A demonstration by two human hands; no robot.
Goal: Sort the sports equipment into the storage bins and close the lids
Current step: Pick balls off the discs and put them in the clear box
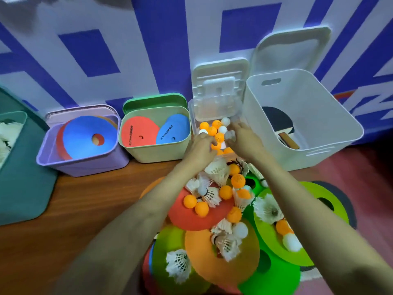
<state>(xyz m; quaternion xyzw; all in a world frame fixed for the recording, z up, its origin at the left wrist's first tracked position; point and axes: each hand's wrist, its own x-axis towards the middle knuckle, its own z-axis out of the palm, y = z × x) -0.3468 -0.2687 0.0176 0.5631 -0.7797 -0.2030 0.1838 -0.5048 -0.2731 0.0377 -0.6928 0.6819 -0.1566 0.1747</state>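
Sports equipment [223, 209] mostly lies unsorted; the clear bin [191, 112] holds some balls [212, 130]; lids [221, 81] stand open; left hand [200, 150] and right hand [244, 139] hover there, grasp unclear.

Five bins line the wall [148, 50]: the shuttlecock bin [23, 184] far left, then a disc bin [85, 165], a second disc bin [153, 152], the ball bin [194, 116], and the bat bin [319, 116] far right. Nearer me, discs [221, 258], shuttlecocks [178, 265] and balls [190, 201] lie piled together.
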